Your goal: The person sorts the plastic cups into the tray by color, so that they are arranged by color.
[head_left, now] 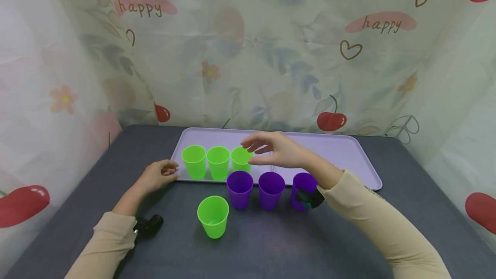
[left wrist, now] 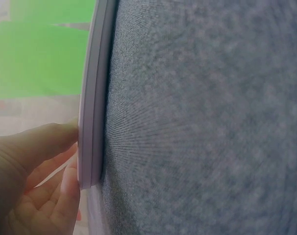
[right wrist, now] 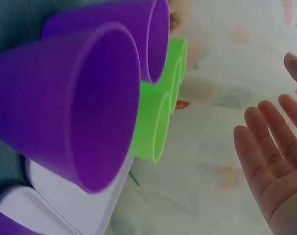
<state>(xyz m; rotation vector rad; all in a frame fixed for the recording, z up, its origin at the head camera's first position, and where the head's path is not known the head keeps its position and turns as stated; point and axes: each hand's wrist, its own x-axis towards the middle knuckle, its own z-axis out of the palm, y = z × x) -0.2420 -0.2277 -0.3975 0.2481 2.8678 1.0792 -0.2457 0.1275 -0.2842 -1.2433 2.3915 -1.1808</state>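
My left hand (head_left: 156,178) has its fingertips right at the front left corner of a lilac tray (head_left: 263,175). In the left wrist view, the thumb and loosely bent fingers (left wrist: 70,178) touch that tray's rim. My right hand (head_left: 280,150) hovers over the tray, palm facing left, fingers spread and holding nothing. It partly hides the rightmost of three green cups (head_left: 193,162) lined up on the tray. Three purple cups (head_left: 271,190) stand in a row along the tray's front, the right one partly hidden by the wrist camera. Another green cup (head_left: 213,218) stands upright on the table nearer me.
A second lilac tray (head_left: 325,154) adjoins the first on the right. Both lie on a dark grey tabletop (head_left: 271,249). A printed curtain (head_left: 255,55) encloses the back and sides. Beyond the table's back right corner is a thin looped wire shape (head_left: 404,128).
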